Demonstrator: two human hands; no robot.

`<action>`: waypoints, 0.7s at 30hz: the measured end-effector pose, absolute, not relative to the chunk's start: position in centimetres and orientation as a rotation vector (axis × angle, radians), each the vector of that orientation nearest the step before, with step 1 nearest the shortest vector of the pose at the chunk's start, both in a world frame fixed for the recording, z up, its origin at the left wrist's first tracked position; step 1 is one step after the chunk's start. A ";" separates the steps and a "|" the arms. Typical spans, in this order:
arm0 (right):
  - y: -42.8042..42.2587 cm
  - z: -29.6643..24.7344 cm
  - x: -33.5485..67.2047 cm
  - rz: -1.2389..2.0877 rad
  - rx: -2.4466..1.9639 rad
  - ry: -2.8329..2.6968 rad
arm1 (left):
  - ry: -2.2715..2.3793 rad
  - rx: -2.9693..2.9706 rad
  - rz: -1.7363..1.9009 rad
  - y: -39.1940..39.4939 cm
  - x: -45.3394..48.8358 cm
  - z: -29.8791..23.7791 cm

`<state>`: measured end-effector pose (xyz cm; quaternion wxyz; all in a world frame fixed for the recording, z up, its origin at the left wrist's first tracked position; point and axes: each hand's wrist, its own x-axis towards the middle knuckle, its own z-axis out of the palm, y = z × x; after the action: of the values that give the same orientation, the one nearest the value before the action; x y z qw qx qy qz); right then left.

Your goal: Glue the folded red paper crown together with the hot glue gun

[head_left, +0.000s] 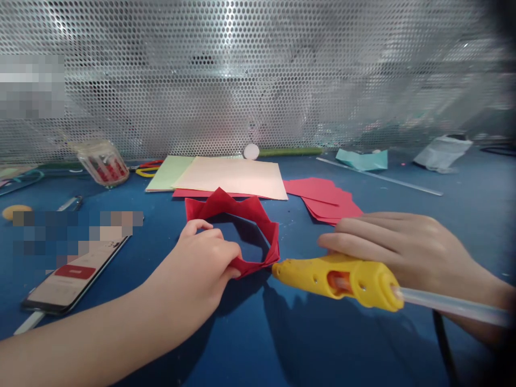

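Observation:
My left hand pinches the near left edge of a red folded-paper ring with a pointed, crown-like rim. The ring stands on the blue table, partly hidden by my fingers. From the right, my right hand grips a yellow hot glue gun, its handle out of sight below the hand. A clear glue stick sticks out of the gun's back end. The nozzle meets the ring's near right edge, or lies very close to it. Beyond my right hand lie several red paper pieces.
Behind the ring lie cream and green paper sheets. A phone rests at left, with a jar and scissors farther back. Another glue stick and a teal paper scrap are back right. A perforated metal panel closes off the back.

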<state>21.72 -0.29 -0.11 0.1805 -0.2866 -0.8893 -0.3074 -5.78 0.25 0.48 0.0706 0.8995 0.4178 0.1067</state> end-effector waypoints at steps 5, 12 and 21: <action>-0.2 0.4 21.9 -0.840 -0.752 -2.603 | 1.284 2.655 0.275 0.2 -5.8 0.4; -0.1 0.8 21.8 -0.864 -0.726 -2.621 | 1.316 2.686 0.178 0.0 -5.7 1.0; 0.1 0.7 22.1 -0.815 -0.755 -2.641 | 1.275 2.636 0.187 0.1 -5.3 1.7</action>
<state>22.12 0.07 0.68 0.1380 -0.2609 -0.9129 -0.2819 -5.28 0.09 1.68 0.1036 0.8936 0.4321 0.0635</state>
